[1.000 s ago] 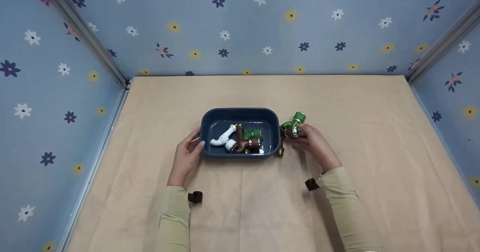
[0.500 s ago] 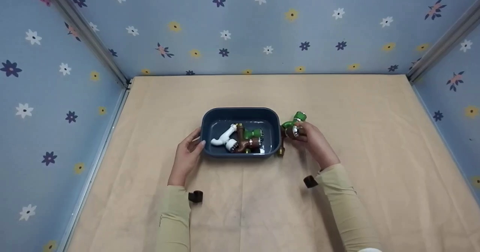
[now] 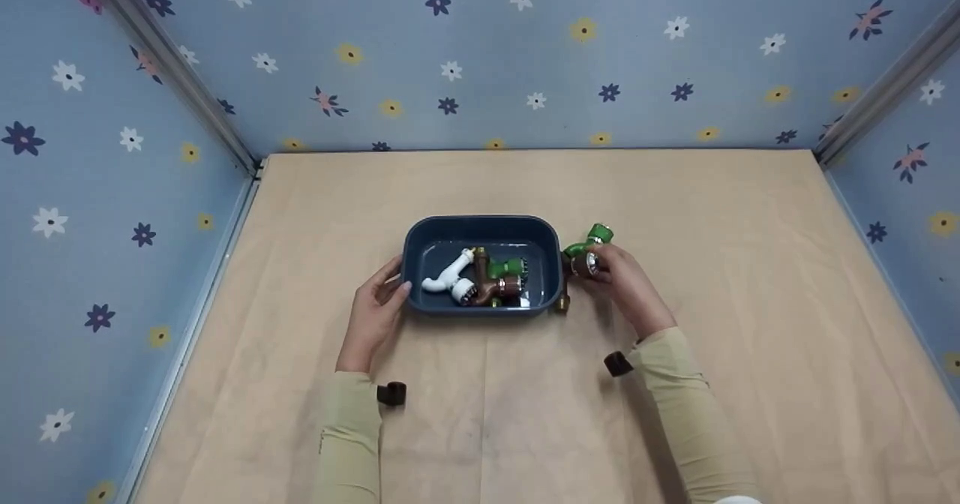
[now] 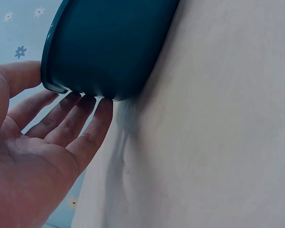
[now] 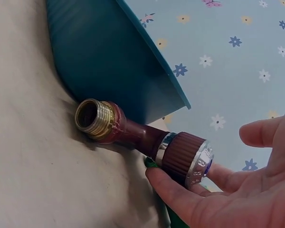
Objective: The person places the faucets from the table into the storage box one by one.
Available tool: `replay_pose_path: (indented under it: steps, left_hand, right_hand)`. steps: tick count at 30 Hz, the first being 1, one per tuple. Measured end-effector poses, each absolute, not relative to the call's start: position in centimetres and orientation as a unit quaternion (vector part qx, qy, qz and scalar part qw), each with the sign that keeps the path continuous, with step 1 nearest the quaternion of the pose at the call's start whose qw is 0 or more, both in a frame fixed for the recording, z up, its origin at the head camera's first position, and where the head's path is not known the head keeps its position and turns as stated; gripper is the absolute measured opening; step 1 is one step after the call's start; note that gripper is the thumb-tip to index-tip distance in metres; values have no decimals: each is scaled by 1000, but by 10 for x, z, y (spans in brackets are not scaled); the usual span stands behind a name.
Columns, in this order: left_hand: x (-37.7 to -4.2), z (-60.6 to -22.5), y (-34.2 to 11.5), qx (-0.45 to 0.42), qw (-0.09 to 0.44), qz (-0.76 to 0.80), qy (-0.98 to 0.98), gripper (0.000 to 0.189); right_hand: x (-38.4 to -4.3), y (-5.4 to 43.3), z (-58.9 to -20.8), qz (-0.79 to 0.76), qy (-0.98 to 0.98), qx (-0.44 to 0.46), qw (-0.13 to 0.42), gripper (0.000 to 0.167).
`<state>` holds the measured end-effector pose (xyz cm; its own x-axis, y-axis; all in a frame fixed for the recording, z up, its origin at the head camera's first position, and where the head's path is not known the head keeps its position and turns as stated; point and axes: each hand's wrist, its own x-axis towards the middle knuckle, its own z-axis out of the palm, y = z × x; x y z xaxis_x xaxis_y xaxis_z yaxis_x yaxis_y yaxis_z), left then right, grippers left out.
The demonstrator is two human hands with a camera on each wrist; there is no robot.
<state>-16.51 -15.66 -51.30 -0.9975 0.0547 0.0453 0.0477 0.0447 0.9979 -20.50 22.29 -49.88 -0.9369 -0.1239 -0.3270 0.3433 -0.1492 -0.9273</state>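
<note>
The dark blue basin (image 3: 480, 311) sits mid-table in the head view, holding a white tap (image 3: 448, 273), a brown tap (image 3: 484, 279) and a green tap (image 3: 504, 267). My left hand (image 3: 370, 316) is at its left end, thumb at the rim. In the left wrist view, fairly straight fingertips (image 4: 104, 107) press the outer wall. Outside the right end, another brown tap (image 5: 140, 135) lies against the wall, a green tap (image 3: 592, 240) beyond it. My right hand (image 3: 628, 286) has its fingers (image 5: 173, 190) beside the brown tap's ribbed handle, thumb held apart from it.
A beige cloth (image 3: 480, 429) covers the table, with slight creases. Flower-patterned blue panels (image 3: 525, 54) stand along the back and both sides. Dark wrist cameras stick out from both sleeves (image 3: 349, 433).
My right hand and forearm have shifted slightly left, staying by the brown tap outside the basin. The left hand, the basin and its taps look the same.
</note>
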Motion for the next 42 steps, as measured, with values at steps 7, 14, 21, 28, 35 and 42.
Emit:
replay_pose_path:
  steps: [7, 14, 21, 28, 35, 42]
  left_hand:
    - [-166, -514, -157, 40, -5, 691, 722, 49]
    - [-169, -523, -159, 32, 0, 687, 726, 50]
    - [-174, -541, -160, 16, -7, 677, 736, 49]
    - [-174, -542, -159, 12, -11, 675, 738, 48]
    - [-174, -543, -160, 16, -13, 679, 734, 49]
    - [-174, -542, -160, 19, -17, 681, 732, 48]
  right_hand:
    - [-204, 224, -502, -715, 677, 99, 145, 42]
    - [-202, 224, -507, -685, 709, 98, 134, 37]
    - [-199, 225, -511, -696, 702, 91, 119, 32]
    - [-195, 225, -511, -702, 698, 89, 113, 31]
    - [-189, 226, -512, -684, 717, 92, 105, 33]
    - [-179, 230, -509, -650, 749, 93, 89, 33]
